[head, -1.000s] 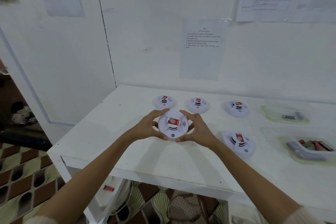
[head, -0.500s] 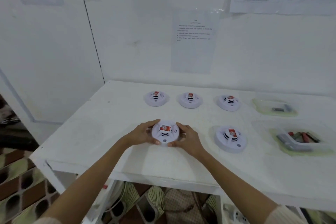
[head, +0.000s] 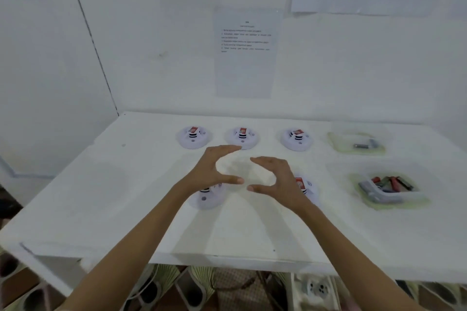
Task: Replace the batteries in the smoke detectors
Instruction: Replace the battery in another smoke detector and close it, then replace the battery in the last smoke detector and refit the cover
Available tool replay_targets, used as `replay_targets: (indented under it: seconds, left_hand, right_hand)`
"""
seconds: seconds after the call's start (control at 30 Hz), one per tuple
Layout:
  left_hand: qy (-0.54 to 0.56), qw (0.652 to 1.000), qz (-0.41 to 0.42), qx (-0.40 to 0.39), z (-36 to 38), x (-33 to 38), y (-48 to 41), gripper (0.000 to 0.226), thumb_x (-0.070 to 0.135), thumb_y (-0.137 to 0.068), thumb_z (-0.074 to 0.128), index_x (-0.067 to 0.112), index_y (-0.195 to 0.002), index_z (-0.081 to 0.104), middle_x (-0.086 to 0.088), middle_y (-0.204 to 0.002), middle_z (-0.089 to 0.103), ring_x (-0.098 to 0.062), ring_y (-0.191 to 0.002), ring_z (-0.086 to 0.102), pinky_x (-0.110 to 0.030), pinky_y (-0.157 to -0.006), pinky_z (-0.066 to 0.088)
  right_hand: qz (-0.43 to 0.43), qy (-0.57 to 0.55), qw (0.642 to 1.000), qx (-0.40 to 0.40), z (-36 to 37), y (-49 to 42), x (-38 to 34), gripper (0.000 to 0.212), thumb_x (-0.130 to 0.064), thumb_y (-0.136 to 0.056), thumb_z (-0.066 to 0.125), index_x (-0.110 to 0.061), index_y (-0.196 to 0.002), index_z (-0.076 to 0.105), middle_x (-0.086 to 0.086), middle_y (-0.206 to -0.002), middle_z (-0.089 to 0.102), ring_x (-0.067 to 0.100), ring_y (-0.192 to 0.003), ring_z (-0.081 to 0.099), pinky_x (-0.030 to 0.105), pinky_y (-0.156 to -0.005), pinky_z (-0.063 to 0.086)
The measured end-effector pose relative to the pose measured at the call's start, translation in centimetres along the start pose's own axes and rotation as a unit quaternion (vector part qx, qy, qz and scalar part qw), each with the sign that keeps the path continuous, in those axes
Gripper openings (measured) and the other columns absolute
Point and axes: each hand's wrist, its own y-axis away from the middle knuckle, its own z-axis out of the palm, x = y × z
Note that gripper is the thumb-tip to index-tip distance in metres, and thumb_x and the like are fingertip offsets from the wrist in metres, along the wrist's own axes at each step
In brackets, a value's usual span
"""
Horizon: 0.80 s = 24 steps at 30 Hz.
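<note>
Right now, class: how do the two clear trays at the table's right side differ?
The far tray looks shallow and holds only a few grey batteries; the near tray looks bigger and fuller, with red, dark and grey pieces heaped inside. Both are see-through, green-tinged, and rest on the white table.

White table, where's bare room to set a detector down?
The white table is bare along its left side and near edge. It is crowded along the back row of round white smoke detectors and by the clear battery trays at right.

Bare forearms — no sleeves, rings, watch.
</note>
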Motion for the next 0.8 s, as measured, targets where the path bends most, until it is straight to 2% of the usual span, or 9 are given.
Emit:
replay_targets:
  seconds: [0.1,0.2,0.27,0.37,0.4,0.47,0.53,0.6,0.8]
  left_hand:
    - [0.018,0.999,0.006,-0.034,3.0,1.4,-1.7,0.077,0.025,-0.065,0.085,0.034,-0.13,0.046,0.022,-0.129,0.045,0.002,-0.119,0.04,-0.014,-0.101,0.032]
    - [0.067,0.996,-0.002,-0.064,5.8,1.4,-2.9,0.077,0.02,-0.063,0.086,0.04,-0.125,0.044,0.015,-0.13,0.047,-0.005,-0.117,0.046,-0.011,-0.093,0.039]
    - [0.078,0.993,-0.001,-0.083,7.6,1.5,-3.3,0.079,0.021,-0.06,0.088,0.042,-0.122,0.044,0.015,-0.127,0.048,-0.004,-0.114,0.048,-0.013,-0.091,0.041]
    - [0.084,0.991,-0.016,-0.101,9.7,2.1,-3.6,0.088,0.047,-0.044,0.083,0.045,-0.122,0.042,0.018,-0.126,0.046,0.003,-0.112,0.048,-0.016,-0.092,0.042]
    - [0.085,0.991,-0.023,-0.102,10.4,2.1,-3.8,0.091,0.051,-0.041,0.08,0.044,-0.123,0.041,0.017,-0.127,0.046,0.002,-0.112,0.047,-0.017,-0.094,0.041]
    - [0.085,0.99,-0.029,-0.11,11.6,2.3,-4.2,0.098,0.051,-0.04,0.08,0.039,-0.127,0.039,0.015,-0.131,0.045,-0.002,-0.116,0.047,-0.019,-0.097,0.041]
    - [0.068,0.991,-0.023,-0.116,12.8,2.4,-4.3,0.101,0.045,-0.042,0.086,0.032,-0.131,0.039,0.013,-0.132,0.044,-0.003,-0.12,0.044,-0.012,-0.098,0.036]
    - [0.065,0.993,-0.023,-0.098,14.1,2.3,-4.1,0.105,0.048,-0.038,0.087,0.027,-0.131,0.042,0.013,-0.13,0.045,0.002,-0.118,0.043,-0.004,-0.096,0.031]
    - [0.059,0.996,-0.037,-0.047,15.1,1.8,-3.5,0.102,0.056,-0.033,0.077,0.034,-0.125,0.04,0.021,-0.127,0.041,0.02,-0.113,0.033,0.0,-0.094,0.026]
  right_hand:
    - [0.012,0.019,0.999,0.035,-3.0,0.4,3.0,0.072,-0.064,-0.057,0.067,-0.031,-0.121,0.059,-0.001,-0.125,0.058,0.022,-0.12,0.048,0.039,-0.104,0.036]
    - [0.045,0.013,0.998,0.033,-5.5,1.4,4.9,0.074,-0.065,-0.054,0.066,-0.032,-0.119,0.059,-0.001,-0.126,0.058,0.021,-0.121,0.047,0.043,-0.103,0.036]
    - [0.061,0.017,0.998,0.023,-7.0,2.1,5.6,0.074,-0.06,-0.055,0.07,-0.028,-0.121,0.059,-0.001,-0.127,0.056,0.018,-0.123,0.045,0.041,-0.106,0.032]
    - [0.091,-0.013,0.996,-0.017,-8.0,3.3,6.8,0.076,-0.036,-0.058,0.084,-0.028,-0.126,0.052,-0.018,-0.125,0.046,0.011,-0.127,0.038,0.041,-0.109,0.028]
    - [0.1,-0.023,0.994,-0.031,-8.2,3.7,7.3,0.082,-0.04,-0.054,0.084,-0.031,-0.128,0.049,-0.021,-0.126,0.044,0.009,-0.127,0.036,0.04,-0.109,0.029]
    - [0.11,-0.034,0.992,-0.057,-8.3,4.4,8.6,0.094,-0.046,-0.048,0.083,-0.03,-0.133,0.045,-0.012,-0.134,0.045,0.008,-0.127,0.038,0.035,-0.109,0.03]
    - [0.117,-0.055,0.99,-0.064,-8.1,5.1,9.7,0.091,-0.029,-0.052,0.09,-0.025,-0.132,0.046,-0.008,-0.132,0.048,-0.006,-0.118,0.043,0.019,-0.105,0.033]
    - [0.105,-0.08,0.99,-0.043,-8.2,5.6,10.3,0.08,-0.01,-0.055,0.088,-0.023,-0.124,0.051,-0.012,-0.12,0.053,-0.025,-0.103,0.043,-0.001,-0.089,0.032]
    - [0.089,-0.115,0.989,-0.009,-8.0,5.8,10.7,0.074,-0.004,-0.055,0.087,-0.015,-0.121,0.057,-0.021,-0.107,0.055,-0.03,-0.093,0.045,-0.005,-0.078,0.032]
